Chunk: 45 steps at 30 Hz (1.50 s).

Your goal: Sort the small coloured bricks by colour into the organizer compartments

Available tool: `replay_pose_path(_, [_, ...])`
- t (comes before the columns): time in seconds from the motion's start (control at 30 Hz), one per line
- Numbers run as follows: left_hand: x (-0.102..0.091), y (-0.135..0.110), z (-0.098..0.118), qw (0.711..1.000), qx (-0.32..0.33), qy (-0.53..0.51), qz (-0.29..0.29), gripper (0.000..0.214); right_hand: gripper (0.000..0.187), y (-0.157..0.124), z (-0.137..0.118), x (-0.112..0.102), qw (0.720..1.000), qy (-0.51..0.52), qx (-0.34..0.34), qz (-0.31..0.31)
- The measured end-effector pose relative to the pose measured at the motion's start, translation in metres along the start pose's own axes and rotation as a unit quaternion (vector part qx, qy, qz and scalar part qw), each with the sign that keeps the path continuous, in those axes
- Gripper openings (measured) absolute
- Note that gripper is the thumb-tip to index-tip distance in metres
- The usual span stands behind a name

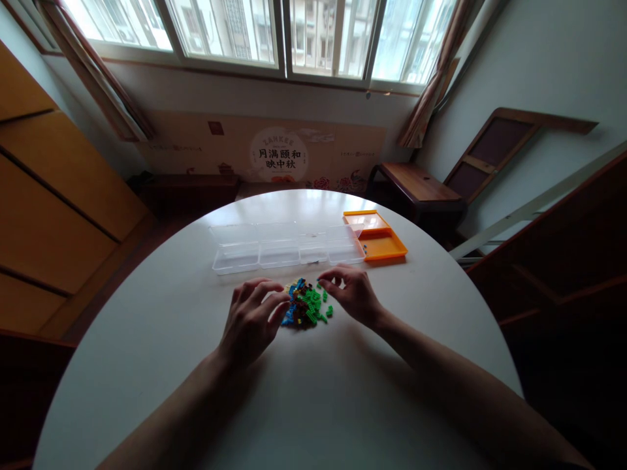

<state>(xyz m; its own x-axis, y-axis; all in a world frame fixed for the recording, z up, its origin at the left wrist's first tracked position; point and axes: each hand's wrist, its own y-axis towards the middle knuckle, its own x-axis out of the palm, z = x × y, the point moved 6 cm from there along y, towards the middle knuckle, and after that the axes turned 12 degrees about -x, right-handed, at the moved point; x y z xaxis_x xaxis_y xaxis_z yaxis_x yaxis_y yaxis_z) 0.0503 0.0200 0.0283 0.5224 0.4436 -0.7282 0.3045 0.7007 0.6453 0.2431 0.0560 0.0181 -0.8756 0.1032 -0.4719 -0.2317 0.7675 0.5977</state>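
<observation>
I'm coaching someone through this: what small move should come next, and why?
Perhaps spread the pile with the left hand: blue, brown and green lie heaped together, while a few green pieces sit apart at its right.

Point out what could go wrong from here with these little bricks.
The left hand is right at the edge of the mixed brick heap, so a careless sweep could scatter it.

A loose green brick lies close to the right hand, which might brush it farther away.

The clear container sits just beyond the hands, beside the orange tray; a hasty forward reach could bump either.
</observation>
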Motion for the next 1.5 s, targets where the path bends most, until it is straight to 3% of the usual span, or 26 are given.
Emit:
replay_pose_path(0.17, [-0.001, -0.001, -0.003, 1.0, -0.006, -0.002, -0.003, 0.008, 0.02, 0.004, 0.036, -0.063, 0.965, -0.164, 0.019, 0.204])
replay_pose_path(0.27, [-0.003, -0.003, -0.005, 1.0, -0.008, -0.004, -0.005, 0.007, 0.024, 0.0, 0.064, -0.087, 0.944, -0.185, 0.073, 0.262])
replay_pose_path(0.43, [-0.003, -0.003, -0.008, 1.0, -0.015, -0.005, -0.012, 0.006, 0.028, -0.006, 0.091, -0.094, 0.938, -0.196, 0.115, 0.261])
replay_pose_path(0.6, [-0.002, -0.003, -0.008, 1.0, -0.018, -0.004, -0.015, 0.008, 0.031, -0.009, 0.099, -0.093, 0.94, -0.182, 0.124, 0.261])
replay_pose_path(0.83, [0.004, -0.006, -0.017, 0.997, -0.056, -0.013, -0.051, 0.026, 0.027, -0.008, 0.089, -0.088, 0.941, -0.181, 0.105, 0.265])
replay_pose_path(1.13, [0.017, -0.008, -0.019, 0.984, -0.079, -0.012, -0.16, 0.018, 0.022, -0.004, 0.072, -0.075, 0.955, -0.189, 0.047, 0.226])
replay_pose_path(1.5, [0.019, -0.007, -0.019, 0.984, -0.072, -0.014, -0.162, 0.01, 0.02, -0.003, 0.062, -0.068, 0.958, -0.196, 0.018, 0.208])
